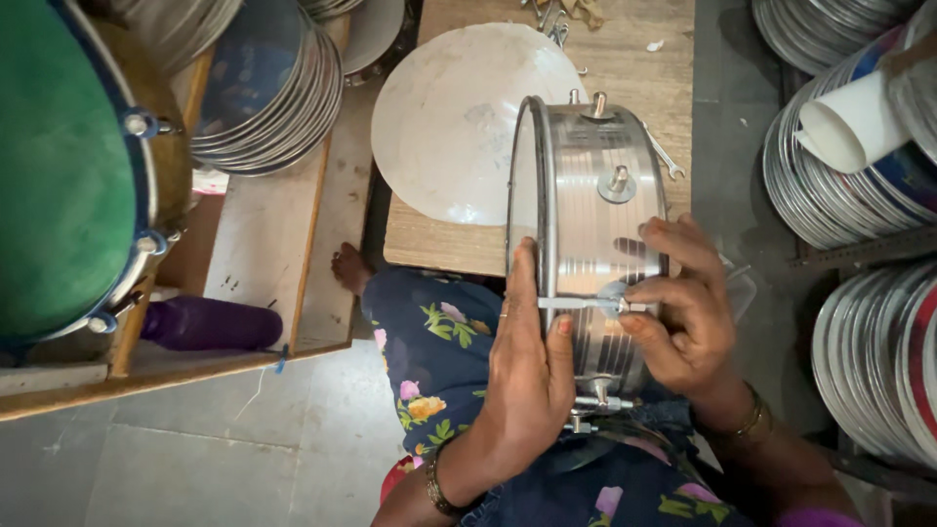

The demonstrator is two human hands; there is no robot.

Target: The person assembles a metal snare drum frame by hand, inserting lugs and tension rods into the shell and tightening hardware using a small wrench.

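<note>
A shiny steel drum shell (595, 195) stands on its edge over my lap, its hoop facing left. My left hand (527, 361) presses against the hoop side, thumb up along the rim. My right hand (683, 312) wraps the ribbed wall and pinches a thin metal tension rod (581, 304) lying across the shell. A lug with a screw (618, 182) sticks out of the wall above my fingers, and more lugs (595, 395) show below my left hand.
A round pale drum skin (449, 117) lies on a low wooden table (644, 68), with a spanner (666, 156) beside the shell. Stacks of metal hoops (273, 98) stand left and right (839, 195). A green-headed drum (68, 176) and a purple bottle (210, 324) sit at left.
</note>
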